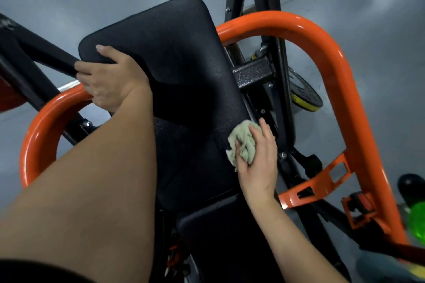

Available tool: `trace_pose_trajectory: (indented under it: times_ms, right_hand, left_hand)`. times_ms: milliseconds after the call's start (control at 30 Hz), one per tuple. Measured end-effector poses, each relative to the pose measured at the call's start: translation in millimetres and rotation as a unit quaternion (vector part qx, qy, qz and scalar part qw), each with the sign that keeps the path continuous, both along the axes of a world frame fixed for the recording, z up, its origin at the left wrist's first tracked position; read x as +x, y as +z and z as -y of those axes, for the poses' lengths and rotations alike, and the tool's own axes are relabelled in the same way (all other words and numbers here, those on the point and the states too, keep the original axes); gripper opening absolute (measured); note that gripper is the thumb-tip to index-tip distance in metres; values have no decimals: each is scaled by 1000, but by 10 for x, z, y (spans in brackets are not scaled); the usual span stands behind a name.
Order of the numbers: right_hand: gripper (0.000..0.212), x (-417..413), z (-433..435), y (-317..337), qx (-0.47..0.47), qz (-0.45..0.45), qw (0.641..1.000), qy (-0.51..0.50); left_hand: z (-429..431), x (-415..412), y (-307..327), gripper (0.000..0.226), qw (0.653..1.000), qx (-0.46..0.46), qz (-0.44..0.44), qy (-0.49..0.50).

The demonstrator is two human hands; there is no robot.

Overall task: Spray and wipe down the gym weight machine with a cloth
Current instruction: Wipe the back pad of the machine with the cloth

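Cloth (243, 145), pale green and bunched up, is held in the right hand (257, 161) and pressed on the right edge of the black pad (174, 57), near the middle of the frame. The right grip is closed around the cloth, with the thumb tucked into it. The upper left corner of the pad is held by the left hand (108, 78). Its grip is closed on the pad's edge, with the thumb on the front. Most of the frame is filled by the gym weight machine (253, 73), and its orange bars (331, 57) are seen curving at the left and right. For a good wipe, the cloth should be pushed firmly along the whole edge. Then it should be drawn across the face in long strokes, so that no spot is missed. The pad should be steadied by the left hand while this is done. Counted: one cloth, two hands, one black pad, one seat pad (218, 225) at the bottom, two orange bars, one green bottle (416, 220) at the lower right, and three round weights (303, 99) seen in part.
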State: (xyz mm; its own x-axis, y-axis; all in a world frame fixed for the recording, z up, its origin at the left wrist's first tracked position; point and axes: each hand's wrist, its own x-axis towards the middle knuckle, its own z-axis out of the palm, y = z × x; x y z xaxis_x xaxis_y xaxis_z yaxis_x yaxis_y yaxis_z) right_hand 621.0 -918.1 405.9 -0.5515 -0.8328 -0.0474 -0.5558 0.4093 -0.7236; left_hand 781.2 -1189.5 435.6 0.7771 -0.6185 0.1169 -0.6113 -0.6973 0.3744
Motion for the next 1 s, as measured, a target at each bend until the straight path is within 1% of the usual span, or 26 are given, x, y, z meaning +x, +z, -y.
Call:
trace_pose_trajectory:
  times_ms: [100, 233, 333, 400, 433, 500, 567, 633, 733, 800, 900, 1000]
  right_hand:
    - [55, 35, 119, 8, -13, -21, 1000, -8]
    - [67, -19, -265, -112, -28, -30, 998, 52]
    - [66, 35, -558, -159, -1, -28, 998, 51]
    - [70, 72, -530, -135, 17, -29, 998, 49]
    - [71, 76, -427, -105, 16, -35, 998, 58]
    - [66, 55, -70, -26, 1, -59, 995, 81]
    - [61, 35, 369, 53, -18, -65, 995, 78]
    - [62, 31, 772, 149, -21, -51, 995, 81]
    - [66, 15, 1048, 208, -19, -69, 991, 110]
    - [66, -38, 973, 199, -29, -76, 988, 131]
    - [68, -120, 616, 107, -45, -82, 981, 169]
    - [81, -146, 255, 6, -38, -86, 979, 179]
  left_hand:
    - [10, -5, 1, 65, 1000, 0, 3, -4]
    - [7, 1, 13, 66, 1000, 2, 4, -1]
    - [15, -15, 16, 67, 1000, 6, 11, 2]
    - [11, -11, 17, 67, 1000, 10, 10, 2]
    - [11, -11, 17, 67, 1000, 11, 10, 3]
    - [16, -10, 18, 67, 1000, 10, 13, 5]
    - [15, -15, 9, 67, 1000, 11, 13, 4]
    - [15, -19, 9, 67, 1000, 6, 10, 3]
    - [13, -8, 12, 68, 1000, 0, 7, 4]
    - [10, -15, 11, 67, 1000, 1, 6, 3]
    - [9, -24, 21, 67, 1000, 1, 7, 5]
    - [17, -11, 4, 68, 1000, -2, 7, 6]
